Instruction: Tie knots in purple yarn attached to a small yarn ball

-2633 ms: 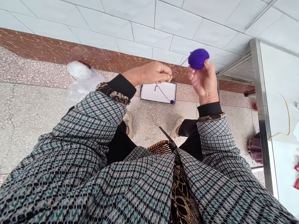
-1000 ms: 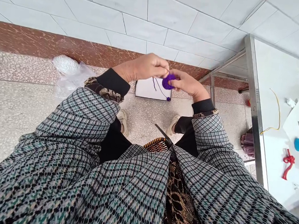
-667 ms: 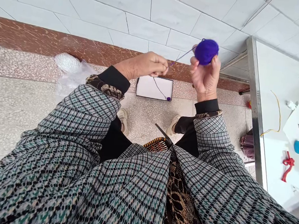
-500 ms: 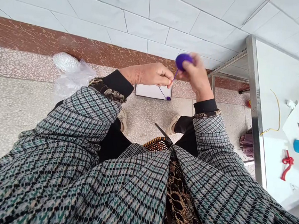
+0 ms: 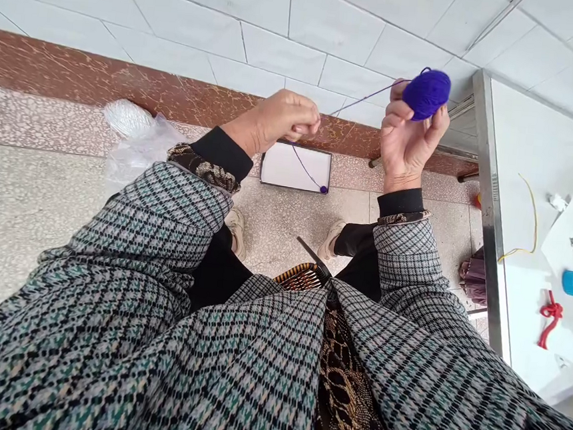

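Observation:
My right hand [image 5: 411, 135] is raised, its fingers wrapped round a purple ball of yarn [image 5: 427, 95]. From that ball a strand of yarn [image 5: 361, 100] runs slanting down to my left hand [image 5: 289, 118], whose fingers are closed on it. Below the left hand the strand continues to a small purple ball [image 5: 323, 189] in the near right corner of a shallow white tray [image 5: 295, 167] with a dark rim. The tray lies on the floor by the wall, between and beyond my feet.
A clear plastic bag with white yarn [image 5: 134, 125] lies on the floor at left. To the right stands a white table [image 5: 525, 129] with a metal edge, bearing a yellow cord [image 5: 536, 217], a red knotted cord [image 5: 551, 318] and a blue-capped object [image 5: 572, 283]. A tiled wall [image 5: 261, 45] closes the far side.
My right hand has moved up and to the right with the big ball, so the strand between the hands is longer. My left hand has shifted slightly left and up.

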`<state>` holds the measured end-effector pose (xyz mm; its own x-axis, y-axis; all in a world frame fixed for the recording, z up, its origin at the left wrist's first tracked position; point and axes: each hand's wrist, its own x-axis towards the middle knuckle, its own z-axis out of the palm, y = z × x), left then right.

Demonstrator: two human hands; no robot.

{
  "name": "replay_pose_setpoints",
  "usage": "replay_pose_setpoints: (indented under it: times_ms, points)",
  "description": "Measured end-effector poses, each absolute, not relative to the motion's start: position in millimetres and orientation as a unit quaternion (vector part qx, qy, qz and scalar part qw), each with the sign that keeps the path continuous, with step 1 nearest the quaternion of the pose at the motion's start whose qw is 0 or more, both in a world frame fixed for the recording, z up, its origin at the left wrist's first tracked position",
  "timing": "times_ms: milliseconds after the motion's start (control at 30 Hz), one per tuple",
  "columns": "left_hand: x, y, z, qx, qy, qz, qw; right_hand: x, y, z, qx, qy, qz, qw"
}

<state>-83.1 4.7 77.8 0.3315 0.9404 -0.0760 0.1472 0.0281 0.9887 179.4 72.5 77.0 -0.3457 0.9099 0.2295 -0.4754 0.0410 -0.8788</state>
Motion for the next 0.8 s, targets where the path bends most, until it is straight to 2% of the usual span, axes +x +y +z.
replay_pose_setpoints:
  times_ms: [133,200,367,433,500,533,600,700,767,800]
  points:
    - [-71.8,6.7,71.9,0.709,0.44,0.269,0.481,174.4,82.8,78.9,-0.301,-0.445,0.613,0.58]
    - [-70.3,7.5,70.5,0.735,0.417,0.249,0.472,175.7,89.4,71.4,-0.341,-0.466,0.6,0.554]
    - [-82.4,2.6,82.8,0.74,0.395,0.234,0.491,175.0,83.0,50.2,-0.443,-0.585,0.587,0.341]
    - [-88.7,-0.4,91.3,0.717,0.414,0.26,0.497,170.4,68.6,53.6,-0.39,-0.629,0.63,0.235]
    - [-91.9,-1.8,96.7,0.677,0.442,0.296,0.508,166.0,54.2,63.1,-0.276,-0.663,0.684,0.128]
    - [-91.7,-1.9,97.4,0.654,0.46,0.313,0.513,164.6,49.1,68.2,-0.224,-0.667,0.701,0.118]
    - [-87.6,-1.4,95.1,0.62,0.49,0.332,0.515,163.5,45.6,75.3,-0.169,-0.638,0.721,0.209]
    - [-76.8,-1.2,88.3,0.664,0.484,0.298,0.485,161.9,55.2,72.9,-0.209,-0.542,0.701,0.413]
    - [-71.7,-2.4,86.2,0.723,0.444,0.254,0.465,158.3,63.7,64.9,-0.284,-0.53,0.664,0.445]
    - [-71.0,-3.2,86.2,0.742,0.427,0.241,0.457,156.0,66.3,60.8,-0.32,-0.55,0.646,0.421]
